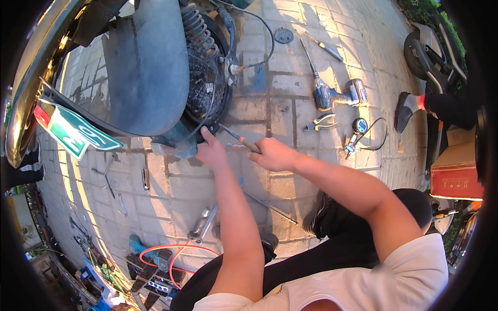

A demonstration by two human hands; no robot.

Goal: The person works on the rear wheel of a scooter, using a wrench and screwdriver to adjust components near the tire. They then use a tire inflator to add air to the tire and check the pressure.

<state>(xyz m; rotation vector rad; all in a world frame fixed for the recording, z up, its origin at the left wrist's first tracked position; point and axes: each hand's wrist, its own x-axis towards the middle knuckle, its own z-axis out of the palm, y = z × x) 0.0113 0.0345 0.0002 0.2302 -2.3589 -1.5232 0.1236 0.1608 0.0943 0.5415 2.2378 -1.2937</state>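
Observation:
A scooter's rear wheel [205,85] with a black tyre [226,101] stands ahead of me, beneath a large grey mudguard [148,67]. At the tyre's near edge is my left hand [211,153], closed on it with the thumb up; its other fingers are partly hidden. Just right of it, my right hand [274,154] grips a screwdriver-like tool [251,145] by its brownish handle. The tool's thin metal shaft slants up and left, its tip close to the tyre. Above the hub, a coil spring shock absorber [198,31] shows.
To the right lie a cordless impact driver [327,97], pliers [322,123], a gauge with hose [358,127] and a screwdriver [329,49]. Another person's shoe [403,111] is beyond, near a red box [456,173]. Wrenches [205,223] and an orange hose [179,246] lie lower left.

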